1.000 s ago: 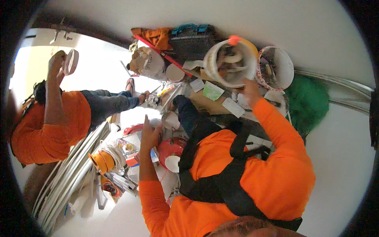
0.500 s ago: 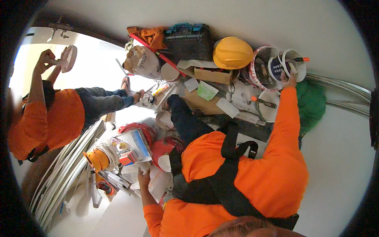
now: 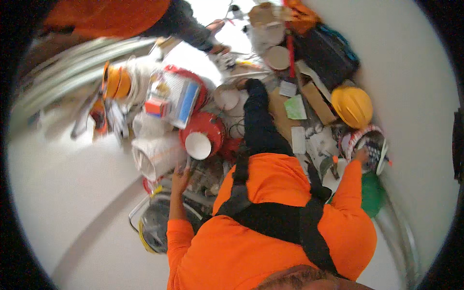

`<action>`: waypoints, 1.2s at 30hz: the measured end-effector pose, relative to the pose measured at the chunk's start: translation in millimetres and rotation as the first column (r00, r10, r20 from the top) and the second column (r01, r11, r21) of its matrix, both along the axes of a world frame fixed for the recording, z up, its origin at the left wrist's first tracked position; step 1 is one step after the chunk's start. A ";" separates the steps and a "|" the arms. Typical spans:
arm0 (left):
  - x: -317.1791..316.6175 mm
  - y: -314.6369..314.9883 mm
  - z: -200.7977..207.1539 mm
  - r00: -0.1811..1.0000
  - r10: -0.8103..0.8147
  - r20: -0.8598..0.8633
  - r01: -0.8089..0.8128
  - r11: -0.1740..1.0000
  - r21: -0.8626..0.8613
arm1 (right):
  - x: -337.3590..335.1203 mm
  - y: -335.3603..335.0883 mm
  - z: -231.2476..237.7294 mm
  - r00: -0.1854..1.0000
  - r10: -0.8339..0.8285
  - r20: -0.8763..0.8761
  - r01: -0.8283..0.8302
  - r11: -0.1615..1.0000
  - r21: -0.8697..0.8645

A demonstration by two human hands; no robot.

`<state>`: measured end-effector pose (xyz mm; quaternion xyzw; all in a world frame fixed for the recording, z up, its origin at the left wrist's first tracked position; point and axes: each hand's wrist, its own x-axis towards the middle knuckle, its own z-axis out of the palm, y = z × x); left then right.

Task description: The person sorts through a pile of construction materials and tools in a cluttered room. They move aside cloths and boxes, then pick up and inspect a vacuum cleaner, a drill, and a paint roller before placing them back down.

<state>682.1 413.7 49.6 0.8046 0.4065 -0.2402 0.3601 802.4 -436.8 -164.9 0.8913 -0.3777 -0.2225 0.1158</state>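
Note:
My left hand [image 3: 181,178] is raised with its fingers apart, beside a red bucket [image 3: 212,126] that has a round white lid or dish [image 3: 198,146] on it. A pale slim piece shows near its fingertips, but blur hides whether they touch. To the right, my right hand [image 3: 360,155] reaches to the near side of a white-rimmed bucket [image 3: 382,162] with dark, patterned contents. Its fingers are blurred and partly hidden at the bucket, so their grip cannot be made out.
A yellow hard hat [image 3: 352,107] lies by a black toolbox [image 3: 325,57]. Green netting [image 3: 373,194] is beside my right arm. On the left are an orange cable reel [image 3: 116,81], white rolled material [image 3: 157,157] and long pale pipes [image 3: 72,72]. A co-worker's orange shirt [image 3: 104,17] shows at upper left.
My view has turned, shifting the scene around me. My left hand now appears beside the red bucket instead of the white bags. My right hand stays at the buckets. The co-worker is now mostly cut off.

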 end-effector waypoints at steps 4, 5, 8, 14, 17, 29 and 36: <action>-74.4 -35.2 -27.3 0.992 0.125 -0.009 -0.125 0.992 0.019 | 102.9 195.7 -3.0 0.889 -0.274 0.366 -0.176 0.535 0.826; -80.9 -52.3 -30.0 0.976 0.213 -0.039 -0.214 0.976 -0.034 | 127.0 233.7 1.0 0.914 0.043 0.404 -0.373 0.484 0.791; -72.8 -94.6 -13.1 0.909 0.389 -0.151 -0.408 0.905 -0.122 | 211.3 333.7 68.3 0.613 0.601 0.513 -0.722 0.163 0.672; -132.1 -139.8 -19.5 0.586 0.775 -0.237 -0.809 0.538 -0.239 | 328.6 453.5 113.7 0.655 0.677 0.336 -0.567 0.146 0.810; -146.9 -168.7 -40.5 0.397 0.887 -0.234 -0.907 0.341 -0.247 | 354.8 525.9 57.9 0.453 0.784 0.424 -0.640 -0.045 0.767; -136.7 -335.7 -153.1 0.565 0.789 -0.241 -0.825 0.536 -0.177 | 334.9 771.9 -271.9 -0.022 0.986 0.166 -0.882 -0.097 0.461; -111.4 -338.0 -190.5 0.396 0.869 -0.295 -0.914 0.344 -0.213 | 293.2 802.5 -357.0 -0.063 0.979 0.193 -0.891 -0.143 0.431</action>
